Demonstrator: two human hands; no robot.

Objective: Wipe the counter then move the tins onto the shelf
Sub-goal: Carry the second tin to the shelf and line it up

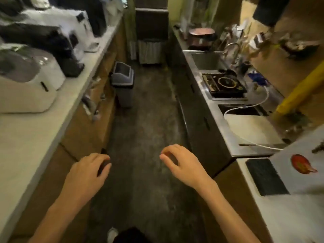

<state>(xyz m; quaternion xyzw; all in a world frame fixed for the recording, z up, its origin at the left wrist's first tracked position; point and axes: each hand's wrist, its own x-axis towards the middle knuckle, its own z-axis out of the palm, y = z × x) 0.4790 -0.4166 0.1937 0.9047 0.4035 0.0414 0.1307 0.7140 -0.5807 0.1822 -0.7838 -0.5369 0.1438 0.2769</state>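
Observation:
I stand in a narrow kitchen aisle with both arms stretched out over the dark floor. My left hand [89,170] hovers low at the left, fingers curled loosely downward and holding nothing. My right hand [180,163] hovers at the same height, fingers bent and slightly apart, also holding nothing. A pale counter [26,141] runs along the left side. A steel counter [228,135] runs along the right. No tins, cloth or shelf can be made out in this blurred view.
White and black appliances [26,88] crowd the far left counter. A grey swing-lid bin [122,79] stands in the aisle at the left. On the right are a sink [206,61], a black induction hob [224,84], a white cutting board [252,128] and a copper pot [201,36].

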